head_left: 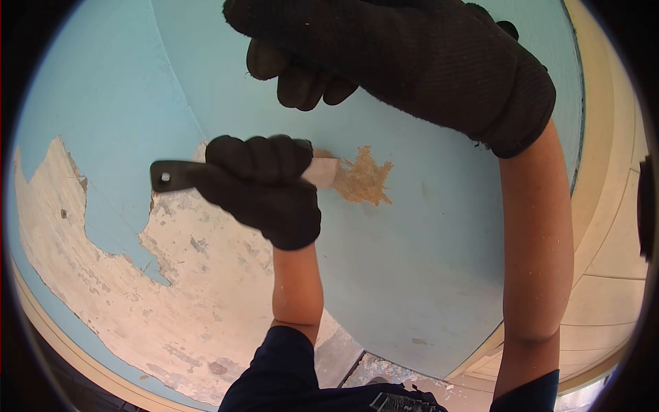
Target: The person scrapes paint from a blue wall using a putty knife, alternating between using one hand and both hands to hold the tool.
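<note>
In the head view, my left hand (264,185) wears a black knit glove, its fingers wrapped round a scraper (182,176). The scraper's black handle, with a hole in its end, sticks out to the left. Its pale flat blade (324,172) points right and meets a rough brown patch (365,178) on the blue painted wall (425,268). Above it, close to the camera, my right hand (405,62) is gloved too, with its fingers curled. A small dark rounded shape (508,29) shows behind its wrist; what the fingers hold, if anything, is hidden.
Left and below, paint has come off a large area, baring pale mottled plaster (192,275) with ragged paint edges. A cream frame (604,206) runs along the right side. Flakes lie on the floor (395,374) at the bottom.
</note>
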The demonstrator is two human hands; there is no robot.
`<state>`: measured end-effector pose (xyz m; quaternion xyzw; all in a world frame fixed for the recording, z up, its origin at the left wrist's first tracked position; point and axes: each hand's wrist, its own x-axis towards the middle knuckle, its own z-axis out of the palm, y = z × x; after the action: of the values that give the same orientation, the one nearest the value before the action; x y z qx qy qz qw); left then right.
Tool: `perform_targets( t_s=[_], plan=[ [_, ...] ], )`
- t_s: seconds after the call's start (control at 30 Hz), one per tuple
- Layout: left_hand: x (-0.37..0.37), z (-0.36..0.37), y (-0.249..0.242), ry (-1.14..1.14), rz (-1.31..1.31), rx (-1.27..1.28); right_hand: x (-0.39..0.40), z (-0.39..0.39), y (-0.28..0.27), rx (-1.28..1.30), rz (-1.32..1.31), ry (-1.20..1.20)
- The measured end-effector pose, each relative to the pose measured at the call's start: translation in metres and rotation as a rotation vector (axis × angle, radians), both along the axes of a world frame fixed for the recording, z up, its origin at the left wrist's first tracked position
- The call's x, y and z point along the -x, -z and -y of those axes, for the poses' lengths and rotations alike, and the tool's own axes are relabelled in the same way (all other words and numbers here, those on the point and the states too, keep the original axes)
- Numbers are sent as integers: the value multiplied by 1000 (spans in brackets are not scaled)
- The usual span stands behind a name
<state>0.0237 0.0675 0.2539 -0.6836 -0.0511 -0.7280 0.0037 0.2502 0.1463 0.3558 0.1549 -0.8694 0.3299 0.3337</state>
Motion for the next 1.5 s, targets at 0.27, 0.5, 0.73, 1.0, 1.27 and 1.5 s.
perform_targets(
  t_s=[0.27, 0.5, 0.73, 1.0, 1.27, 1.5],
  plan=[
    [-18, -10, 10, -119, 123, 52, 3, 1, 6, 56, -69, 56],
    [-13, -2, 5, -18, 32, -85, 31, -21, 10, -502, -353, 212],
    [7, 0, 5, -214, 110, -142, 8, 11, 12, -49, -290, 186],
    [-3, -4, 4, -152, 14, -80, 7, -10, 11, -56, -101, -23],
    [-2, 7, -8, -149, 81, -57, 1, 3, 4, 115, 23, 114],
    [-19, -3, -2, -120, 53, -20, 0, 12, 18, 41, -76, 165]
  ],
)
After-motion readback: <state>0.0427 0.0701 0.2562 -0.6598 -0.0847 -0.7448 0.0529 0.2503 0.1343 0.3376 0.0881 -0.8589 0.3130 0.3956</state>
